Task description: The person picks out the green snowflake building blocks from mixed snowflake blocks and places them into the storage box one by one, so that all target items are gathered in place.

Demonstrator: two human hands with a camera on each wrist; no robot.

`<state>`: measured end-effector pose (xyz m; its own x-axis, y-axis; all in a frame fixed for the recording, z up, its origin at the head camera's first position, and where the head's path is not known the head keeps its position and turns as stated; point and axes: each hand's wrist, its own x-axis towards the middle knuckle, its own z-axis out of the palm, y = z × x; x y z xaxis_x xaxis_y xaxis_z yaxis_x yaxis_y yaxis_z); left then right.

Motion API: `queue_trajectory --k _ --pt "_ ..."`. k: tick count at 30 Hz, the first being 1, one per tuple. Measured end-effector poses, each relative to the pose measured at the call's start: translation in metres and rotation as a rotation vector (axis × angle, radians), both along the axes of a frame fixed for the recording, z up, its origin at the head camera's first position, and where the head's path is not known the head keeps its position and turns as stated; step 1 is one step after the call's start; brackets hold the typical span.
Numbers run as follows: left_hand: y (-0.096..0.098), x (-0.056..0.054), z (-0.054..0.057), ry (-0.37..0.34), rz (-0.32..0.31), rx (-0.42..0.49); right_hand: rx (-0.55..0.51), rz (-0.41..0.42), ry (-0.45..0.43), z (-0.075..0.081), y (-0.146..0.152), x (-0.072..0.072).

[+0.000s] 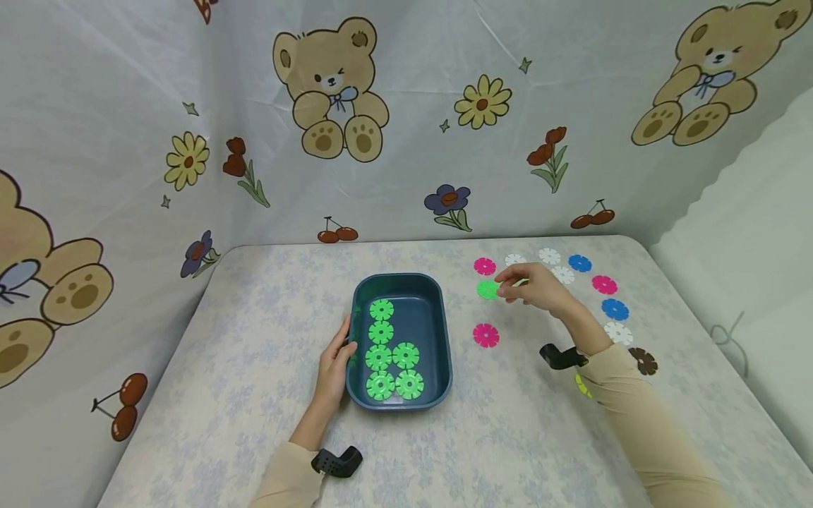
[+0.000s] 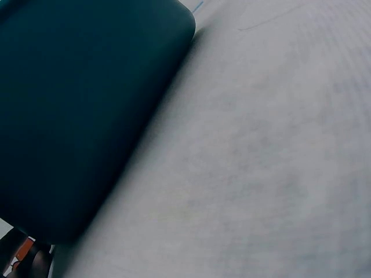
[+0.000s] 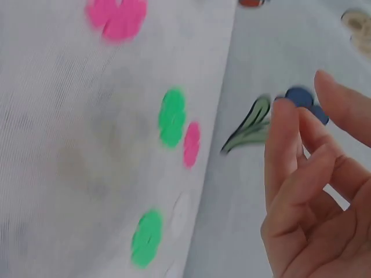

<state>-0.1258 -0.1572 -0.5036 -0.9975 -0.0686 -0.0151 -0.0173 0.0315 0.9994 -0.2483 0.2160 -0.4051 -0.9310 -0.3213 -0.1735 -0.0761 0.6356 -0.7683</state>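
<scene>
A dark blue rectangular tray (image 1: 427, 317) stands on the table with several green notched discs (image 1: 380, 358) lying flat in it. My left hand (image 1: 330, 370) holds its left side, thumb over the rim and fingers along the outer wall. In the left wrist view, the tray's outer side (image 2: 87, 104) fills the upper left, and only dark fingertips show at the lower corner. To the right of the tray, my right hand (image 1: 533, 288) hovers beside a green disc (image 1: 487, 289), its fingers bent and nothing between them. A second green disc (image 3: 146, 238) appears in the right wrist view.
Pink discs (image 1: 485, 335), white discs (image 1: 549, 256), blue discs (image 1: 615, 309) and a brown disc (image 1: 644, 360) lie on the right of the patterned table (image 1: 254, 339). A yellow disc (image 1: 582, 386) is partly under the right sleeve. A bear-print cloth (image 1: 406, 197) hangs behind.
</scene>
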Motion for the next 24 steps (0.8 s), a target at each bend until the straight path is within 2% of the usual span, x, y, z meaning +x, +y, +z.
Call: queue_trajectory --k 5,12,19,24 --pt "-0.001 0.001 0.001 0.005 -0.004 -0.003 0.074 -0.106 0.011 -0.008 0.033 -0.014" --pt "-0.001 0.001 0.0 0.003 -0.005 -0.012 0.105 -0.226 -0.061 -0.019 0.052 -0.03" --pt "-0.001 0.001 -0.001 -0.002 -0.005 -0.02 0.12 -0.283 -0.11 -0.035 0.061 -0.041" --pt "-0.002 0.0 -0.001 -0.007 0.0 -0.021 0.166 -0.286 -0.115 -0.046 0.066 -0.046"
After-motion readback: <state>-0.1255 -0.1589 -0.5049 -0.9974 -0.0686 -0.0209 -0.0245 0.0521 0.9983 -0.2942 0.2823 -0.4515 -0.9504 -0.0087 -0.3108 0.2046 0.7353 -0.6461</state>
